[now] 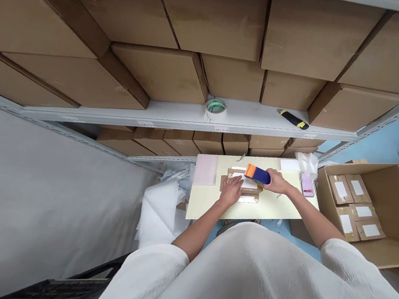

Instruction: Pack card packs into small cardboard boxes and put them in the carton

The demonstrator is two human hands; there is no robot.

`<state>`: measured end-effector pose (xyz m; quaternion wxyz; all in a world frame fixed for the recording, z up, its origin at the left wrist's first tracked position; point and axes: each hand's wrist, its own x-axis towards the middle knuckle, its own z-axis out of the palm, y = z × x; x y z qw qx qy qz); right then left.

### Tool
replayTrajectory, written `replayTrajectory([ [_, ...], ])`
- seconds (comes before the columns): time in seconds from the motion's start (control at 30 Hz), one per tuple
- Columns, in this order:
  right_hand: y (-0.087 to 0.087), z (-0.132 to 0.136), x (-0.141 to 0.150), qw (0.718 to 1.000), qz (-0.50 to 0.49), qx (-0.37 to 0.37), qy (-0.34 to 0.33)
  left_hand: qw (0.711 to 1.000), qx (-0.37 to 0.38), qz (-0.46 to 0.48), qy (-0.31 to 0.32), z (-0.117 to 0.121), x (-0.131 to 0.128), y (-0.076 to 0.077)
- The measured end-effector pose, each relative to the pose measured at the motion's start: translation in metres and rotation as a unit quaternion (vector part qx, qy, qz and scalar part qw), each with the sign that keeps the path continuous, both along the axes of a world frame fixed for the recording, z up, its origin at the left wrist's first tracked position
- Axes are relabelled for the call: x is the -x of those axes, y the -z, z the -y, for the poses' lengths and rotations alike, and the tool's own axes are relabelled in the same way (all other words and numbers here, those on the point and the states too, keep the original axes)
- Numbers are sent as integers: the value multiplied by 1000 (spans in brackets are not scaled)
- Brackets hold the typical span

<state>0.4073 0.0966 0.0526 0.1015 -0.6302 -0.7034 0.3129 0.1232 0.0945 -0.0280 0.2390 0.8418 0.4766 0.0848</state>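
A small brown cardboard parcel with a white label lies on a pale yellow table. My left hand rests flat on the parcel's left end, fingers stretched out. My right hand is wrapped round the handle of a blue and orange tape dispenser, which sits over the parcel's top edge.
A pink sheet and a small pink item lie on the table. An open carton at right holds several labelled parcels. The shelf carries a tape roll, a yellow-black cutter and stacked cartons. White wrapping lies at left.
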Motion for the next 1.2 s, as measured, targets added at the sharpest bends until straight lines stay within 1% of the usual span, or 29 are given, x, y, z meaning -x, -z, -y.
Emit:
replayTrajectory([
  [0.1,0,1,-9,999,38,4,-7,1000,6,2,2,0,1,-3],
  [0.17,0,3,-15,999,46,14,-5,1000,13,22,-8,-2,1,-7],
  [0.2,0,4,-18,999,48,18,-4,999,16,43,-24,-5,0,-11],
  [0.27,0,5,-21,999,46,20,-1,991,26,103,-76,-12,-2,-22],
  [0.37,-1,7,-22,1000,22,19,4,963,68,211,-153,-25,-11,-43],
  [0.47,-2,6,-18,1000,-10,12,8,937,109,279,-179,-35,-21,-62],
  [0.53,-3,6,-14,1000,-16,7,9,922,124,308,-199,-39,-27,-71],
  [0.63,-9,5,-6,1000,-26,14,5,899,147,340,-233,-41,-32,-79],
  [0.73,-15,4,0,999,-37,32,5,884,172,356,-250,-41,-34,-85],
  [0.93,-19,5,4,999,-36,37,6,884,175,341,-266,-43,-39,-94],
  [1.07,-16,5,4,999,-35,28,-5,879,177,350,-272,-46,-41,-91],
  [1.2,-13,5,4,999,-32,20,-11,862,196,369,-287,-50,-42,-79],
])
